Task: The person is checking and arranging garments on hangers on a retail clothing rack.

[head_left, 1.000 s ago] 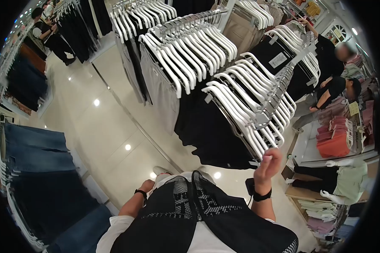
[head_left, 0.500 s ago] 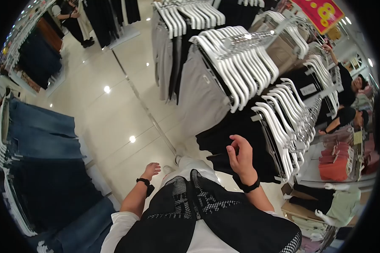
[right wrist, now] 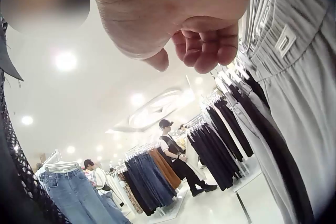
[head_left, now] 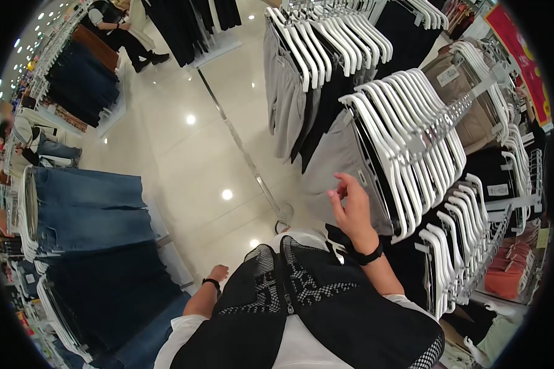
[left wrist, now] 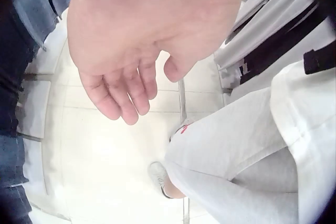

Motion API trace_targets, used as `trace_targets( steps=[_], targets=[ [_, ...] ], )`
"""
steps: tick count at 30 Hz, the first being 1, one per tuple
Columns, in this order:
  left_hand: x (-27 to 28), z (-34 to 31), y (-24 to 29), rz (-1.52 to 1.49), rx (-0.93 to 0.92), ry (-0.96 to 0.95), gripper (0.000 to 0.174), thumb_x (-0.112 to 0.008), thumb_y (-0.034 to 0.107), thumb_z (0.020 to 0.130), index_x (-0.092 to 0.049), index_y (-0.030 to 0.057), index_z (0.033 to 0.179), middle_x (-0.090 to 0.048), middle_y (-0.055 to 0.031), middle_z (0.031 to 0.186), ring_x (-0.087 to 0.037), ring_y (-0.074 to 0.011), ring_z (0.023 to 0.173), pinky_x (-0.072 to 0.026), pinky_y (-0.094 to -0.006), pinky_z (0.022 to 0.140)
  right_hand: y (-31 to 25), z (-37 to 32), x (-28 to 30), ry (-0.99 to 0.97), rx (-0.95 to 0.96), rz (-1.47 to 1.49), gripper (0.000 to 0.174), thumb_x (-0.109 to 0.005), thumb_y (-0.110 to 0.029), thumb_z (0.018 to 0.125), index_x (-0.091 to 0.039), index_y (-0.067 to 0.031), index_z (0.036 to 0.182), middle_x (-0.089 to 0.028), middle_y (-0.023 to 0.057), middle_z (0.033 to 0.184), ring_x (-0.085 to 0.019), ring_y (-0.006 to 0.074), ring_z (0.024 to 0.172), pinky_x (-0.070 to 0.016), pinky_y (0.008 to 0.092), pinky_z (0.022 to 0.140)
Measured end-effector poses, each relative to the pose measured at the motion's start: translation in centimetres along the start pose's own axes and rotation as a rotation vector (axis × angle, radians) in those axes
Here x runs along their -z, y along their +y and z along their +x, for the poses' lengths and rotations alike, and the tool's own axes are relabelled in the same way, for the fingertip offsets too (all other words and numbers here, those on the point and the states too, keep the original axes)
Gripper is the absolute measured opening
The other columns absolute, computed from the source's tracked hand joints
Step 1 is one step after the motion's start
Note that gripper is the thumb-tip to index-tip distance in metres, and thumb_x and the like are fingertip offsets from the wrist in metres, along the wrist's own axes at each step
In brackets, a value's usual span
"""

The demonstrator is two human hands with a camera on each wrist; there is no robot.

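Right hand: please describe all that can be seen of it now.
The right hand is bare and raised in front of the chest, its fingers loosely curled and holding nothing. A black band sits on the wrist. It is close beside grey trousers on white hangers; contact cannot be told.

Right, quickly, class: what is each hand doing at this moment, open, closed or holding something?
Left hand: open, fingers relaxed, holding nothing.
Right hand: open, fingers loosely curled, holding nothing, close to the grey trousers.
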State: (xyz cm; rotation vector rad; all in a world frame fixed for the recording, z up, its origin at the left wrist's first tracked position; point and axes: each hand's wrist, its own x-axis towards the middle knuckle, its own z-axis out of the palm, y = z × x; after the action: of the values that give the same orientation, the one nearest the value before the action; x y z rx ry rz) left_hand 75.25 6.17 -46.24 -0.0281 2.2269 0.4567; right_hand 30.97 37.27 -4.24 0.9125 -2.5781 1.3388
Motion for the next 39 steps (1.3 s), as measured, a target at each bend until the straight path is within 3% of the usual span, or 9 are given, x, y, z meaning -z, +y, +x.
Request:
trace_targets(
  steps=[1, 3, 5, 7, 15, 20, 28, 34, 39],
  targets=[
    [1.7, 0.0, -0.4, 0.054, 0.129, 0.051, 0.010, -0.062, 0.020, 0.086, -0.065, 0.0116, 0.089, -0.068, -0.0023, 0.092, -0.067, -0.0235, 0.094, -0.0543, -0.0379, 0.077, 0.4, 1.2, -0.4, -0.009, -0.005, 0.010, 0.035, -0.071, -0.008, 0.083, -0.058, -0.0027, 0.116, -0.056, 0.0093, 0.077, -0.055, 0.0238, 0.065, -0.0453, 0.0358, 0.061],
    [-0.3, 5.3, -6.3, 0.401, -0.172, 0.044, 0.015, -0.059, 0.021, 0.088, -0.066, 0.0083, 0.093, -0.070, -0.0036, 0.091, -0.067, -0.0214, 0.089, -0.0544, -0.0382, 0.075, 1.0, 3.5, -1.1, -0.027, -0.010, 0.004, 0.036, -0.070, -0.008, 0.084, -0.058, -0.0022, 0.116, -0.055, 0.0090, 0.077, -0.055, 0.0238, 0.065, -0.0456, 0.0355, 0.061],
    [5.8, 6.2, -6.0, -0.970, 0.414, 0.181, 0.016, -0.056, 0.016, 0.093, -0.064, 0.0025, 0.089, -0.065, -0.0102, 0.080, -0.062, -0.0224, 0.070, -0.0517, -0.0371, 0.064, 1.6, 5.4, -1.9, -0.027, -0.019, 0.005, 0.036, -0.070, -0.008, 0.084, -0.057, -0.0017, 0.117, -0.055, 0.0090, 0.078, -0.055, 0.0236, 0.066, -0.0458, 0.0352, 0.061],
    [14.3, 6.5, -1.7, -1.363, 0.576, 0.413, 0.031, -0.053, 0.025, 0.091, -0.068, 0.0001, 0.103, -0.072, -0.0163, 0.093, -0.068, -0.0253, 0.087, -0.0530, -0.0394, 0.077, 2.0, 7.0, -2.3, -0.005, -0.039, 0.003, 0.037, -0.070, -0.007, 0.084, -0.057, -0.0012, 0.118, -0.055, 0.0093, 0.079, -0.055, 0.0233, 0.067, -0.0459, 0.0350, 0.061],
    [30.5, 14.4, 0.6, -0.808, 0.235, 0.398, 0.040, -0.055, 0.031, 0.091, -0.066, -0.0013, 0.112, -0.069, -0.0238, 0.108, -0.066, -0.0369, 0.104, -0.0503, -0.0400, 0.091, 0.8, 12.9, -4.1, 0.086, -0.151, 0.034, 0.034, -0.067, -0.004, 0.086, -0.056, -0.0001, 0.118, -0.055, 0.0117, 0.085, -0.056, 0.0224, 0.076, -0.0468, 0.0332, 0.070],
    [36.2, 19.7, -7.7, -0.796, 0.175, 0.342, 0.036, -0.058, 0.028, 0.091, -0.066, 0.0001, 0.111, -0.071, -0.0213, 0.102, -0.069, -0.0316, 0.098, -0.0522, -0.0370, 0.088, -2.4, 19.8, -5.4, 0.389, -0.165, 0.135, 0.032, -0.061, 0.002, 0.083, -0.057, 0.0021, 0.115, -0.057, 0.0113, 0.095, -0.055, 0.0207, 0.083, -0.0444, 0.0322, 0.079],
    [48.9, 28.2, -28.6, -0.927, 0.168, 0.158, 0.032, -0.058, 0.020, 0.088, -0.062, -0.0023, 0.110, -0.069, -0.0136, 0.091, -0.064, -0.0198, 0.072, -0.0525, -0.0325, 0.064, -0.4, 32.7, -9.9, 0.507, -0.307, -0.642, 0.042, -0.057, -0.017, 0.094, -0.056, -0.0068, 0.135, -0.053, 0.0158, 0.140, -0.043, 0.0350, 0.133, -0.0266, 0.0469, 0.112],
    [59.2, 35.3, -38.7, -1.088, 0.077, -0.647, 0.006, -0.049, 0.013, 0.090, -0.049, 0.0108, 0.084, -0.046, -0.0036, 0.080, -0.053, -0.0159, 0.071, -0.0443, -0.0295, 0.053, 1.3, 35.4, -11.3, 0.447, -0.546, -0.939, 0.047, -0.054, -0.024, 0.098, -0.050, -0.0083, 0.142, -0.048, 0.0139, 0.146, -0.038, 0.0328, 0.139, -0.0218, 0.0483, 0.117],
    [69.4, 36.2, -28.8, -1.009, 0.300, -0.086, 0.025, -0.054, 0.020, 0.091, -0.059, 0.0013, 0.107, -0.066, -0.0122, 0.091, -0.062, -0.0178, 0.076, -0.0472, -0.0304, 0.056, 2.3, 37.4, -11.0, 0.458, -0.665, -0.976, 0.052, -0.058, -0.015, 0.093, -0.048, -0.0083, 0.143, -0.046, 0.0140, 0.148, -0.036, 0.0335, 0.140, -0.0215, 0.0484, 0.117]
  ],
)
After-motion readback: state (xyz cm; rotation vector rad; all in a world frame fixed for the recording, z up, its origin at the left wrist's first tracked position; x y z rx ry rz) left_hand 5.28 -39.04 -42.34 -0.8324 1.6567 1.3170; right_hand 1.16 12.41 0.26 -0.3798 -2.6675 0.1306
